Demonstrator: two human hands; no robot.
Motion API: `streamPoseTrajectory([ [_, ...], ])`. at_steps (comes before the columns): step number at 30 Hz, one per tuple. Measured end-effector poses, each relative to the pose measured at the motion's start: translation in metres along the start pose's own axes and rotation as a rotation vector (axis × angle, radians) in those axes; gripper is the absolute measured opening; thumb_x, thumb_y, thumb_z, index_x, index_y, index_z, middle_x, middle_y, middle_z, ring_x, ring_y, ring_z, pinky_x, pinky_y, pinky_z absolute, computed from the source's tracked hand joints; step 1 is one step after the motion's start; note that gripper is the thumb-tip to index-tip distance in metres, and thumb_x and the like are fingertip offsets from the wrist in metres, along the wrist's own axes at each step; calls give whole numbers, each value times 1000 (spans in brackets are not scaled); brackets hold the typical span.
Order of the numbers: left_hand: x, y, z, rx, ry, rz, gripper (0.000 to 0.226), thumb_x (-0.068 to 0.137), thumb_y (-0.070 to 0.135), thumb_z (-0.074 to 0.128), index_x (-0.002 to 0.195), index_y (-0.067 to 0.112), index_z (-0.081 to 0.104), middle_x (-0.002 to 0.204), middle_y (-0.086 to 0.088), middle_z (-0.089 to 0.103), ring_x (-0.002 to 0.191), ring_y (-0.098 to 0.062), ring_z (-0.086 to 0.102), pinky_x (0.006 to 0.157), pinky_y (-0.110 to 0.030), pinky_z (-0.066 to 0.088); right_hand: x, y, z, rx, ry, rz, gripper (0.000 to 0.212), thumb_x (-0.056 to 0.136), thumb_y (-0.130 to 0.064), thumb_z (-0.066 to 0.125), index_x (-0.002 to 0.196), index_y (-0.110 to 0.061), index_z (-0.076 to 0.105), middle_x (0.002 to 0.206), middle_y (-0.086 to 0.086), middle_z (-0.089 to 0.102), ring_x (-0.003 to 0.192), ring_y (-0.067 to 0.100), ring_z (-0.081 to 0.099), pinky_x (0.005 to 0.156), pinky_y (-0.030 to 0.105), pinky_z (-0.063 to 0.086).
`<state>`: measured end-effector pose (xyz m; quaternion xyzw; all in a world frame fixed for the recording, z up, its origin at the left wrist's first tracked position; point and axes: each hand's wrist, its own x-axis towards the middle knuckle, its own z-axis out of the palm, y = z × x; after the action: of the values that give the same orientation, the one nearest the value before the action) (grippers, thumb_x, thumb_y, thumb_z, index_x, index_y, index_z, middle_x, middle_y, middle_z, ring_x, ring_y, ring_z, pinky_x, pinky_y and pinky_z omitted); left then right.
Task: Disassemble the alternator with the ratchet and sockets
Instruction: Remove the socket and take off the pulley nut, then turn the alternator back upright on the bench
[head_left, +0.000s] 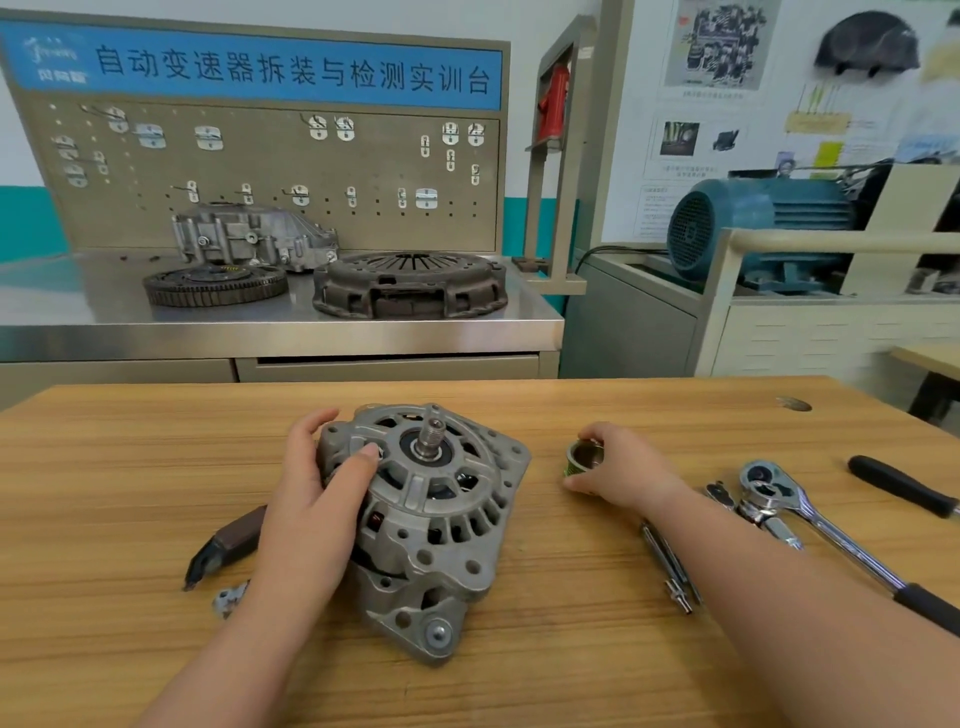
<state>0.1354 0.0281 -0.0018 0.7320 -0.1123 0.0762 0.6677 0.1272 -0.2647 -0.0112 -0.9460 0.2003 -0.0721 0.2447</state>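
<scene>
A grey cast alternator (441, 514) lies on the wooden table (571, 649) with its threaded shaft pointing up and no pulley on it. My left hand (311, 499) grips the housing's left side, thumb on the front face. To the right, my right hand (618, 467) holds a small metal pulley (584, 458) with a green rim at the table surface. A chrome ratchet (810, 514) with a black grip lies further right, with a socket piece (769, 525) beside its head.
Long bolts (670, 566) lie by my right forearm. A black-handled tool (904, 486) sits at the far right. A brown and black part (223, 545) and a small metal piece (228, 600) lie left. Behind stands a steel bench (291, 327) with a clutch cover (410, 283).
</scene>
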Motion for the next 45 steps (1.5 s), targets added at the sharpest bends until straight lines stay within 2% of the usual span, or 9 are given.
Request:
streamPoseTrajectory([
  [5,13,-3,-14,49,-82,-309,82,50,83,59,119,40,49,101,10,70,86,-12,69,68,-36,52,1,-20,-13,-278,11,-45,73,81,-30,74,145,-23,38,142,1,49,127,22,48,98,36,45],
  [8,25,-4,-23,-13,-217,-451,100,39,87,69,122,33,58,109,0,72,100,-27,68,90,-49,51,-8,-54,-19,24,106,-221,46,91,-37,62,134,-28,50,131,-3,57,116,16,54,88,29,47],
  [12,28,-6,-18,-91,-291,-422,89,42,79,75,118,32,64,105,0,74,96,-25,71,90,-46,51,-21,-103,-6,355,-299,-202,47,92,-66,40,103,-30,68,102,-7,71,89,10,65,74,30,51],
  [16,18,-5,-8,-205,-172,-324,62,54,59,71,106,24,69,93,-2,76,80,-20,74,60,-30,54,-20,-115,18,337,-173,-176,74,86,-73,40,103,-8,74,97,10,75,89,26,69,87,42,54],
  [20,11,7,-2,-247,-117,-233,38,71,42,72,104,22,68,90,-3,76,79,-22,74,64,-32,53,-20,-105,29,483,5,-192,78,85,-71,44,86,3,70,81,13,73,78,31,69,76,45,55],
  [26,21,33,-2,236,-143,111,68,50,54,73,114,48,52,97,19,64,83,5,64,63,-15,51,-27,-86,43,728,68,-264,50,96,-57,38,92,-22,74,87,-5,74,87,10,67,85,39,54],
  [29,15,35,-1,593,-241,328,84,45,62,69,121,54,36,110,28,47,103,-3,52,77,-27,47,-28,-66,30,645,-72,-343,56,95,-56,33,97,-20,76,96,-5,75,95,6,66,94,36,50],
  [38,8,41,1,609,-329,444,83,47,59,70,118,66,26,115,36,41,113,-3,45,93,-35,45,-34,-89,-10,819,-365,-197,51,93,-65,35,121,-30,59,113,3,67,108,18,62,102,41,45],
  [45,-19,54,19,887,-357,839,87,55,60,66,133,42,31,117,4,44,110,-16,45,89,-30,43,-58,-84,-6,839,-245,-320,47,96,-61,35,118,-31,64,113,-5,69,107,13,64,100,43,46],
])
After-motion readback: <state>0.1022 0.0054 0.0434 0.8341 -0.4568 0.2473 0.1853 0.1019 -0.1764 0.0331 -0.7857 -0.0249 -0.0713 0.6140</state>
